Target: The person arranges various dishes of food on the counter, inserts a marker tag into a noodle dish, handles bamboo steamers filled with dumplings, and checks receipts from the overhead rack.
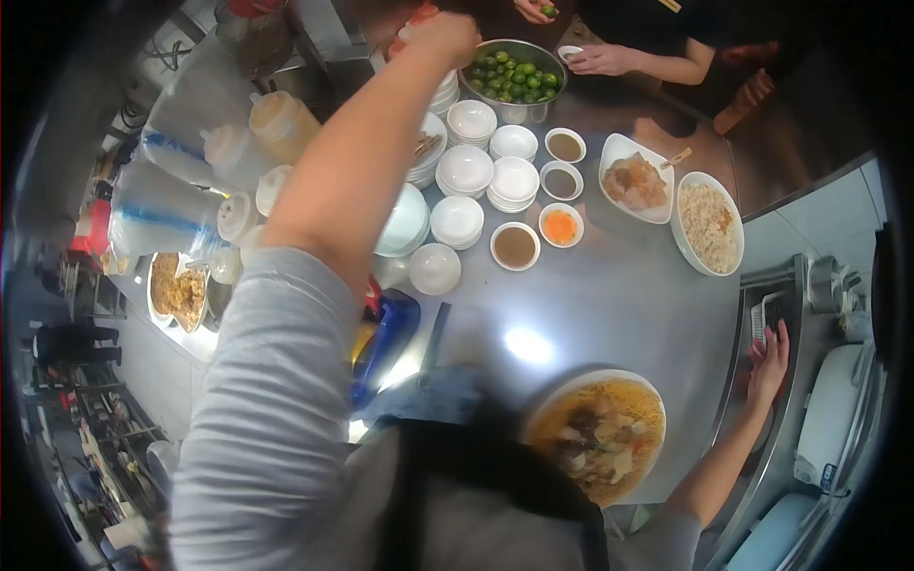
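Observation:
My left arm stretches across the table to the top. The fist of my left hand (443, 38) is closed around a red-and-white thing (411, 27), mostly hidden and too unclear to name. Just beside it is a metal bowl of small green limes (519, 76). Below are stacks of small white bowls (466, 168). At the right, my right hand (767, 366) is open, fingers spread, near a white plastic basket (764, 314) at the metal rack. Close to my body sits a large plate of noodles with topping (609, 438).
Small bowls of brown sauce (515, 246) and orange sauce (560, 226) stand mid-table. Toward the right are a dish of pinkish food (636, 181) and a bowl of pale grains (707, 224). Another person's hand (605, 60) holds a small white cup. Squeeze bottles (284, 119) stand left.

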Tool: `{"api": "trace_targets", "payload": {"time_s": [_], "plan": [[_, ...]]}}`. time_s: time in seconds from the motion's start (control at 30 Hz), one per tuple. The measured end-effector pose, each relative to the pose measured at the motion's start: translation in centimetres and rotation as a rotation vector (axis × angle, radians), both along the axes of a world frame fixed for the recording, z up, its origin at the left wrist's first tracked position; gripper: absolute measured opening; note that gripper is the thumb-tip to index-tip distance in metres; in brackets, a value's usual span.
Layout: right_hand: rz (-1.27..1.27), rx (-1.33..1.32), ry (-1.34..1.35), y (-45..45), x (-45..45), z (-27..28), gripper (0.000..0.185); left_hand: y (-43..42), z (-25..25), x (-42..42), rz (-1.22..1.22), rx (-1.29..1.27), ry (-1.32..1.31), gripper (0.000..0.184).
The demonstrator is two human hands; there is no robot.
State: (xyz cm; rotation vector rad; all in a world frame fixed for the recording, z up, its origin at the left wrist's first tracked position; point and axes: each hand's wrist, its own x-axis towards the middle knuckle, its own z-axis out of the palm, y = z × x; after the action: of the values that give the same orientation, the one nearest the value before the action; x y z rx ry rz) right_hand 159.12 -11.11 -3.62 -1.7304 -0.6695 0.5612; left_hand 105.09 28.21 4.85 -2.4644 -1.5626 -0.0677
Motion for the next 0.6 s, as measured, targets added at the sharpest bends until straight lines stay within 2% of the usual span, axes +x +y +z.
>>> {"api": "trace_targets", "payload": {"time_s": [0.03,0.1,0.13,0.3,0.4,0.5,0.57,0.6], "plan": [[0.011,-0.011,-0.004,-1.9,-0.5,0.3,0.041,-0.5,-0.2,-1.3,-0.037,-0.015,0.103,0.017],[0.006,-0.078,0.001,-5.6,-1.4,-0.1,0.040,6.6,-7.4,-4.6,-0.013,-0.167,0.104,0.017],[0.004,-0.118,0.008,-7.4,-2.0,-0.8,0.040,6.2,-8.0,-5.0,0.004,-0.145,0.093,0.017],[-0.140,-0.212,-0.031,-16.3,-1.2,-3.7,0.039,3.8,-6.4,-5.5,0.012,-0.064,0.056,0.019],[-0.234,-0.204,-0.032,-19.7,-2.9,-3.9,0.037,-0.1,1.1,-4.9,0.005,-0.474,0.128,0.018],[-0.301,-0.209,-0.006,-20.9,-5.0,-4.0,0.035,-4.1,1.2,-4.9,-0.281,-0.521,0.556,0.019],[-0.299,-0.214,-0.003,-21.6,-5.8,-3.8,0.035,-7.3,0.0,-5.4,-0.262,-0.470,0.680,0.020],[-0.275,-0.215,-0.007,-21.6,-6.1,-4.1,0.034,-7.5,-2.5,-7.0,-0.180,-0.365,0.549,0.020]]}}
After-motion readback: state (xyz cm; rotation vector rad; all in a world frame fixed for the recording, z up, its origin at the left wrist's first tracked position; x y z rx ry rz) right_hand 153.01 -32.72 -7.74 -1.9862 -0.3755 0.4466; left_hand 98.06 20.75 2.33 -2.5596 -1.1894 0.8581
